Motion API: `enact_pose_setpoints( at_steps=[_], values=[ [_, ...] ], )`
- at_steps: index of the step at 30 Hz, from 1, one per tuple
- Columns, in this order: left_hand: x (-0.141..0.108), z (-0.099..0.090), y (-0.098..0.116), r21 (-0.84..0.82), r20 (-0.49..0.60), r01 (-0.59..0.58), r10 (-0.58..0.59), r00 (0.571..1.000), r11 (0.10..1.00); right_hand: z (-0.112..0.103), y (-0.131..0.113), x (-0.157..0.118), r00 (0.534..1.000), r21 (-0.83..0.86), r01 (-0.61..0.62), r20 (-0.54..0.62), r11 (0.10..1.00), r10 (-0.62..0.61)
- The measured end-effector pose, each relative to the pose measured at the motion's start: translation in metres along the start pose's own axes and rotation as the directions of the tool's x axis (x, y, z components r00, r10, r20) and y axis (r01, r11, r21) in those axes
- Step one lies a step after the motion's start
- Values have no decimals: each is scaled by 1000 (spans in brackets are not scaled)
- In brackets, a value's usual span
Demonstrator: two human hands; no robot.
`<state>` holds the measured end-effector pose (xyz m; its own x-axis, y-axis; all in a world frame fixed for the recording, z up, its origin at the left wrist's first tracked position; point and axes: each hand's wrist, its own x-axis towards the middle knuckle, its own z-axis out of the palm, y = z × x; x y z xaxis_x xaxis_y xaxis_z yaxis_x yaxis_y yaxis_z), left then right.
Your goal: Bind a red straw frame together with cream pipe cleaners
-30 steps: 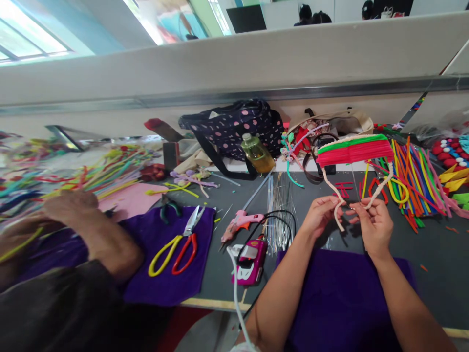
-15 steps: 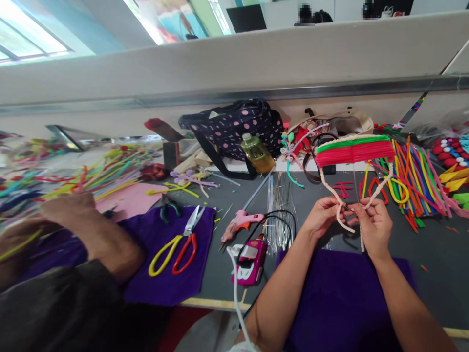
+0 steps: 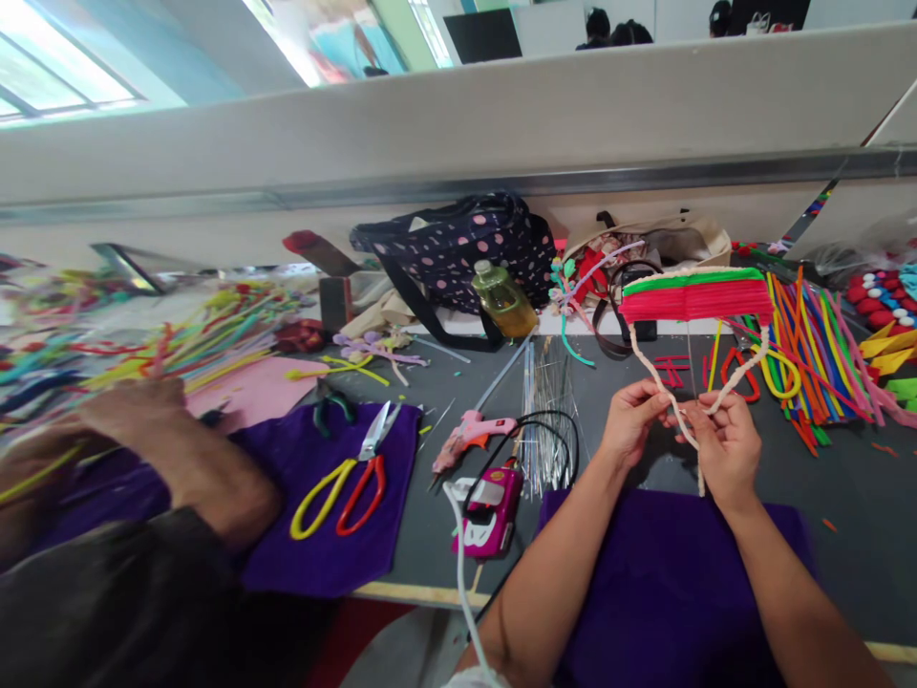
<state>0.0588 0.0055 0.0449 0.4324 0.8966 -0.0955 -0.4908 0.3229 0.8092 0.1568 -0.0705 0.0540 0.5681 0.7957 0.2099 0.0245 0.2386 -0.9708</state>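
Note:
Both my hands pinch the pale, twisted pipe cleaner (image 3: 647, 363) that forms the outline of a flat craft piece. Its upper part is a band of red and green pipe cleaners (image 3: 694, 298) standing up beyond my fingers. A thin wire runs down from the middle of that band to my hands. My left hand (image 3: 636, 425) grips the left strand, its fingers closed. My right hand (image 3: 727, 449) is closed on the right strand, close beside it. Between my fingertips the strands meet, and a loose end hangs below. My fingers partly hide the join.
A purple cloth (image 3: 680, 583) lies under my forearms. To the left are a pink glue gun (image 3: 473, 435), a magenta device (image 3: 494, 516) with cables, and scissors (image 3: 369, 468). A co-worker's arm (image 3: 207, 468) reaches in at left. Colourful pipe cleaners (image 3: 817, 354) lie at right.
The loose pale end that curved out to the left now runs down between my hands, its tip hanging below them. My hands have shifted slightly; the red and green band stays nearly in place.

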Motion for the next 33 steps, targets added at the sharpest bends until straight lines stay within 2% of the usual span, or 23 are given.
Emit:
enact_pose_setpoints(
  at_steps=[6, 11, 14, 17, 21, 28, 33],
  values=[
    [1, 2, -2, -7, -57, 12, -12, 998, 1000, 0, 6, -3, 998, -54, 59, 16, 997, -58],
    [0, 4, -4, 94, -125, -58, 69, 990, 994, 0, 12, -3, 996, -110, 77, 51, 991, -72],
    [-1, 6, -6, 146, -183, -94, 120, 976, 985, 1, 11, -3, 997, -102, 48, 73, 994, -41],
    [-2, 8, -6, 121, -198, -90, 113, 974, 989, 3, 8, -2, 996, -44, -11, 87, 999, 15],
    [-3, 11, -4, 102, -170, -111, 127, 977, 989, 5, 4, 0, 993, 22, -73, 93, 997, 71],
    [-1, 12, 0, 61, -125, -104, 111, 986, 993, 6, 6, 2, 993, 14, -75, 90, 997, 73],
    [0, 10, 2, 89, -207, -101, 118, 971, 991, 10, 13, -2, 987, 13, -108, 125, 994, 106]
  ],
)
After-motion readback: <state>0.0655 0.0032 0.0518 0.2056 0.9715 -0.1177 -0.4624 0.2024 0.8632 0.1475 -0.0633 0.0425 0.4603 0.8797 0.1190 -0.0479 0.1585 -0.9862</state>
